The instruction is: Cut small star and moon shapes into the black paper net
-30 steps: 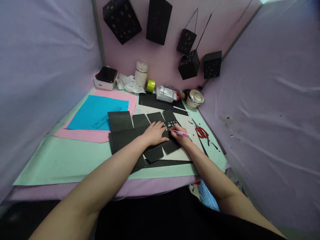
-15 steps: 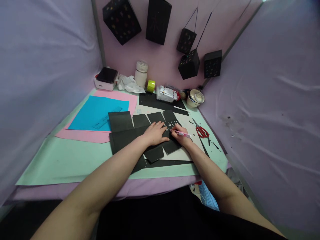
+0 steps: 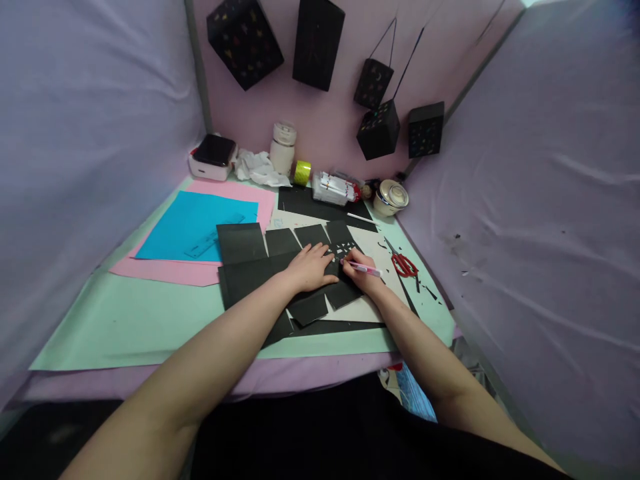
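Observation:
A black paper piece [image 3: 245,283] with slit flaps lies on a white sheet [image 3: 357,310]. Flat on the black paper, my left hand [image 3: 311,268] has its fingers spread and holds nothing. My right hand [image 3: 363,270] is closed around a pink and white pen-like tool [image 3: 367,269], its tip at the black paper just right of my left fingertips. Small cut-out holes [image 3: 345,248] show pale near the tip; the tip itself is too small to make out.
Red-handled scissors [image 3: 404,265] and black scraps lie at the right. Blue paper [image 3: 185,227] and a ruler [image 3: 215,235] are at the left. A jar [image 3: 283,150], yellow tape [image 3: 302,173] and lidded bowl [image 3: 391,197] stand behind. Black boxes [image 3: 379,130] hang above.

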`<state>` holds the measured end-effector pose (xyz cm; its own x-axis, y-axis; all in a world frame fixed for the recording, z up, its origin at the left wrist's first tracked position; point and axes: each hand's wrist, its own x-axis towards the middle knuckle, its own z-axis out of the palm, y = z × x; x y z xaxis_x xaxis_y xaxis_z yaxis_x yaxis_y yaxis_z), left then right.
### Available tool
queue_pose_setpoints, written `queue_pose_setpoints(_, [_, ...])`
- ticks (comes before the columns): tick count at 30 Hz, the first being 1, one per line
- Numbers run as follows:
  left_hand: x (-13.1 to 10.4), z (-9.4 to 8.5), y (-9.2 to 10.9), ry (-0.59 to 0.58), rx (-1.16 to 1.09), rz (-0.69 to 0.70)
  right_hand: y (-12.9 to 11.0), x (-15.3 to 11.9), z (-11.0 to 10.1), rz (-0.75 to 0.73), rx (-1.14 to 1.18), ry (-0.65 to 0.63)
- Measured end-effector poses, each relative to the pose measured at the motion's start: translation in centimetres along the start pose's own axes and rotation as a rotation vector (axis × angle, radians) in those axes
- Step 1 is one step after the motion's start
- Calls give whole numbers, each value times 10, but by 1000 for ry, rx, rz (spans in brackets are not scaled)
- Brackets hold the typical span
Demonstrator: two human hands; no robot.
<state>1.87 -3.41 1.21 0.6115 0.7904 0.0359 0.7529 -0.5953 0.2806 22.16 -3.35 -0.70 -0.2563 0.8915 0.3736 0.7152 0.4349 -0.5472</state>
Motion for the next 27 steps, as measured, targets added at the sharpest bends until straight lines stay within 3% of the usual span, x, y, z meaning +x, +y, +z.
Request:
queue_pose_setpoints(14, [0, -1, 1, -8, 11, 0, -3, 0, -1, 36, 83, 23])
queue_pose_setpoints(21, [-1, -2, 1, -1, 9, 0, -9, 1, -7, 116, 223, 122])
queue_pose_setpoints(27, [-1, -2, 0, -8, -4, 8, -9, 5, -13, 200, 355, 61])
